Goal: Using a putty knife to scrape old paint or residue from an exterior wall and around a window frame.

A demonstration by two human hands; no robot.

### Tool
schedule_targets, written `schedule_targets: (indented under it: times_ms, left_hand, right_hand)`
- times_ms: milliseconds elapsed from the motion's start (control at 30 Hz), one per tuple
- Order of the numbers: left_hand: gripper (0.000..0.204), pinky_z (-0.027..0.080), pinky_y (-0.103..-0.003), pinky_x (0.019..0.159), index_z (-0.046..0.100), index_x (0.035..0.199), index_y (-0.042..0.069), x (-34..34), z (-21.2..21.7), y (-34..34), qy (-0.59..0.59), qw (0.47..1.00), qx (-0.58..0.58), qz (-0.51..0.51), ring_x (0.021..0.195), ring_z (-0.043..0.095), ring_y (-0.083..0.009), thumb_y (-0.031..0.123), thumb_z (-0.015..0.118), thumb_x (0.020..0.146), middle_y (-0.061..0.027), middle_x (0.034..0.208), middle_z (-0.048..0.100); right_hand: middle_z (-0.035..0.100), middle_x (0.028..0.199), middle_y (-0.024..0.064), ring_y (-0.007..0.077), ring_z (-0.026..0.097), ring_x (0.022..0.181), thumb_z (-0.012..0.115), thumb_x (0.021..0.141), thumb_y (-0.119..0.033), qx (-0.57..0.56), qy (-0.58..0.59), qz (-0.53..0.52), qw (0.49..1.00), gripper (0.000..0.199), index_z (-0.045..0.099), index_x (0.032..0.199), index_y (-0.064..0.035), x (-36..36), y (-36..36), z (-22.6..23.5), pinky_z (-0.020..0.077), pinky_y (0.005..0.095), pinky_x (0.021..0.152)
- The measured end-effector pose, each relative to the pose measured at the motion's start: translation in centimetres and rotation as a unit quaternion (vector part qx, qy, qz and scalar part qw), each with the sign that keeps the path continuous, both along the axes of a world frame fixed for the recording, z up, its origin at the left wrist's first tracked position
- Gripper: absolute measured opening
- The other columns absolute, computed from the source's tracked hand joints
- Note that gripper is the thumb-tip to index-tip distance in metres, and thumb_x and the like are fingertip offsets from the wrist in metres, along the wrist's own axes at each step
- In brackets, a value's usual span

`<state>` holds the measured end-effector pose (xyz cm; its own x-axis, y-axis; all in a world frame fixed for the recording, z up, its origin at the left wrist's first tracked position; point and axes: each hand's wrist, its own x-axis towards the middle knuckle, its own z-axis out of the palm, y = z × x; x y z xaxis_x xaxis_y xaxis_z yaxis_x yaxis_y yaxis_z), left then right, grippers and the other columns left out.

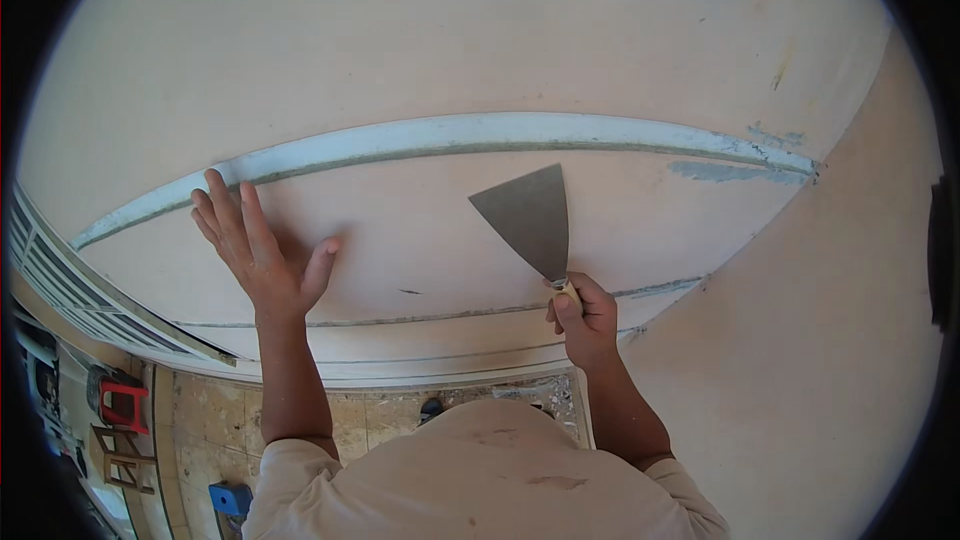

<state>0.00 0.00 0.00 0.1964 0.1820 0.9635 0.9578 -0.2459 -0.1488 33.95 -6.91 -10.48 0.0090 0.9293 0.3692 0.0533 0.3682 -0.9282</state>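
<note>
My right hand [587, 318] grips the pale handle of a putty knife [532, 220]. Its wide, grey triangular blade points up in front of the pinkish wall [390, 240]; whether it touches the surface I cannot tell. To the left, my left hand [255, 250] is spread open and holds nothing. Its fingertips reach the long whitish ledge [470, 132] that runs across the wall, seeming to rest on it. A grey smeared patch [735, 172] lies just under the ledge's right end. Below both, a thin rough grey line [480, 313] crosses the wall.
A side wall [800, 340] meets this one at the right corner. At the left is a barred window frame [90, 290]. On the tiled floor [215, 420] stand a red stool [125, 405], a wooden stool [122, 460] and a blue stool [230, 498]. White debris [555, 390] lies near my feet.
</note>
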Motion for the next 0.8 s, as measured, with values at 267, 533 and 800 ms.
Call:
schedule_targets:
  times_ms: [267, 533, 800]
  left_hand:
    - [0.075, 0.009, -0.064, 0.113, 0.037, 0.147, 0.017, -2.3, -4.0, 2.1, -0.011, 0.986, 0.087, -0.139, 0.144, 0.020, -0.0477, 0.065, 0.047, 0.090, -0.0327, 0.149, 0.031]
    - [0.043, 0.002, -0.062, 0.116, 0.066, 0.122, 0.033, -2.7, -3.9, 1.1, 0.011, 0.994, 0.027, -0.101, 0.143, 0.023, -0.0454, 0.056, 0.054, 0.089, -0.0238, 0.146, 0.040]
    - [0.039, 0.000, -0.064, 0.114, 0.066, 0.122, 0.038, -2.0, -4.0, 1.2, 0.005, 0.993, 0.011, -0.120, 0.144, 0.022, -0.0421, 0.054, 0.053, 0.088, -0.0150, 0.147, 0.043]
  right_hand:
    - [0.056, 0.068, 0.0010, 0.0055, 0.049, 0.058, 0.057, 0.098, -0.041, -0.065, 0.012, -0.126, 0.990, 0.039, 0.062, 0.103, -0.0024, -6.2, -1.7, -8.0, 0.0377, 0.0209, 0.049]
    - [0.055, 0.069, 0.0027, 0.0069, 0.049, 0.058, 0.055, 0.099, -0.041, -0.013, 0.009, -0.183, 0.983, 0.041, 0.060, 0.103, -0.0002, -9.7, -2.2, -1.6, 0.0378, 0.0211, 0.049]
    - [0.060, 0.071, 0.0062, 0.0105, 0.056, 0.058, 0.046, 0.100, -0.046, -0.027, -0.006, -0.108, 0.994, 0.045, 0.055, 0.102, -0.0017, -12.4, -1.1, 0.4, 0.0431, 0.0228, 0.052]
